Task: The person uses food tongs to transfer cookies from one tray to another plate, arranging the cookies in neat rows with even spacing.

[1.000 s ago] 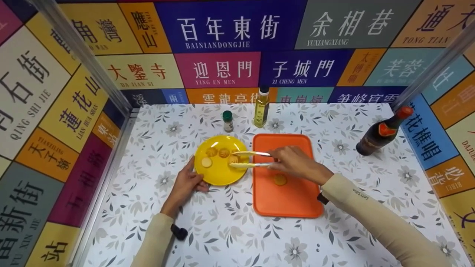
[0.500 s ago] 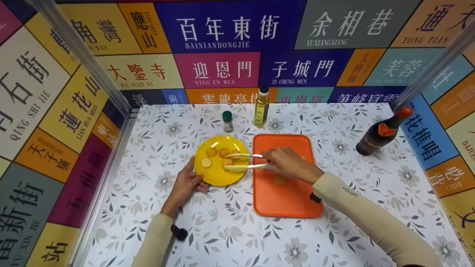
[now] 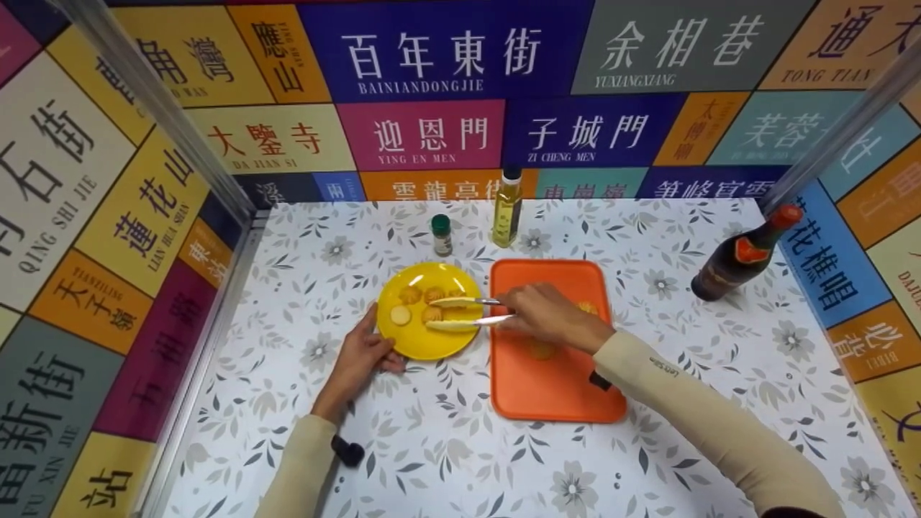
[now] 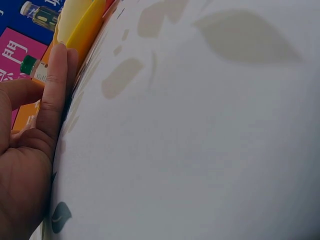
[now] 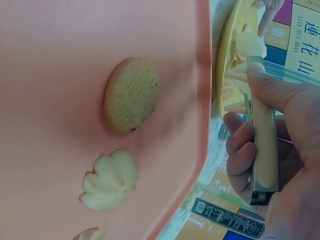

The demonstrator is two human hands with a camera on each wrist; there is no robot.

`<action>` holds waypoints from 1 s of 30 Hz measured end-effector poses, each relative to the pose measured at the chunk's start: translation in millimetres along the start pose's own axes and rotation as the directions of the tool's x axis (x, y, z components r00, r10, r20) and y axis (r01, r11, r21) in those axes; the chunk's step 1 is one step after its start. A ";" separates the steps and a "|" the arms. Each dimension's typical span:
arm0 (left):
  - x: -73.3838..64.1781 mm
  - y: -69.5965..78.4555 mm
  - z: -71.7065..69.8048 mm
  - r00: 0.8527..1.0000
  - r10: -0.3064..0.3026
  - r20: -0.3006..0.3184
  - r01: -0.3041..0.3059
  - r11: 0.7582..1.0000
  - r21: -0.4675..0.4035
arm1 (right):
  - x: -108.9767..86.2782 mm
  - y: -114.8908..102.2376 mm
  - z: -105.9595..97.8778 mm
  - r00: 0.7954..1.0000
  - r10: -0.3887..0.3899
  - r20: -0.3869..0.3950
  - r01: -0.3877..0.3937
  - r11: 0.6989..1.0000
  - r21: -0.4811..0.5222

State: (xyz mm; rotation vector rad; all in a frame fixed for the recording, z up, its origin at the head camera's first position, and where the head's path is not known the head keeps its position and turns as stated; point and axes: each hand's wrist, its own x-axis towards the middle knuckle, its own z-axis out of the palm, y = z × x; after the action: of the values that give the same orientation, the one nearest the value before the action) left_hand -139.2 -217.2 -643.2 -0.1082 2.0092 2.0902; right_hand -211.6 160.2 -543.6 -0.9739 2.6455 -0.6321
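My right hand [image 3: 536,309] grips a pair of tongs [image 5: 264,140] by the handle, above the orange tray [image 3: 557,396]. The tongs' tips reach over the yellow plate [image 3: 432,345], with a swirled cookie [image 3: 432,314] between or beside them; whether they squeeze it is unclear. Several other cookies lie on the plate, including a pale round cookie [image 3: 400,315]. My left hand [image 3: 367,349] touches the plate's lower left rim, its fingers fairly straight in the left wrist view. On the tray lie a round cookie [image 5: 131,95] and a petal-shaped cookie [image 5: 110,182].
Behind the plate stands a small green-capped jar [image 3: 442,236]. A tall oil bottle [image 3: 507,212] stands behind the tray. At the far right is a dark, red-capped bottle [image 3: 741,255]. Printed walls border the back and sides of the flower-patterned table [image 3: 460,460].
The right hand and tongs have moved left, further over the plate. The swirled cookie by the tips has shifted left too. The left hand and plate have stayed put.
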 end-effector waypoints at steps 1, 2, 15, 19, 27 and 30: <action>0.0 -0.2 -0.1 1.000 0.001 0.001 -0.001 1.000 -0.002 | 0.9 -0.4 0.1 1.000 -0.002 0.001 0.002 1.000 -0.003; 0.1 -0.4 -0.1 1.000 0.001 0.001 -0.001 1.000 -0.003 | 2.0 -0.9 0.2 1.000 -0.003 0.004 0.003 1.000 -0.007; 1.4 -1.4 -0.4 1.000 0.001 0.013 0.000 0.999 -0.044 | 12.6 -0.7 5.3 0.999 -0.052 0.000 0.052 0.997 -0.060; 1.7 -2.0 -1.1 1.000 -0.006 0.010 0.006 0.999 -0.031 | 14.3 -1.4 5.6 0.999 -0.046 0.003 0.046 0.998 -0.030; 2.0 -3.6 -2.1 1.000 0.006 0.020 -0.005 0.999 -0.048 | 16.2 -2.8 7.9 0.999 -0.049 -0.007 0.049 0.998 -0.033; 2.6 -4.2 -2.3 1.000 0.011 0.021 -0.010 0.999 -0.049 | 16.7 -3.8 8.2 0.999 -0.050 -0.012 0.050 0.998 -0.036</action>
State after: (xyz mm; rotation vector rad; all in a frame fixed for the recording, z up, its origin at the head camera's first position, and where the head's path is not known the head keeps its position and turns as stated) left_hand -141.0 -219.1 -647.9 -0.0833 1.9509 2.1383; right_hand -218.9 144.0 -550.3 -1.0526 2.6593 -0.6060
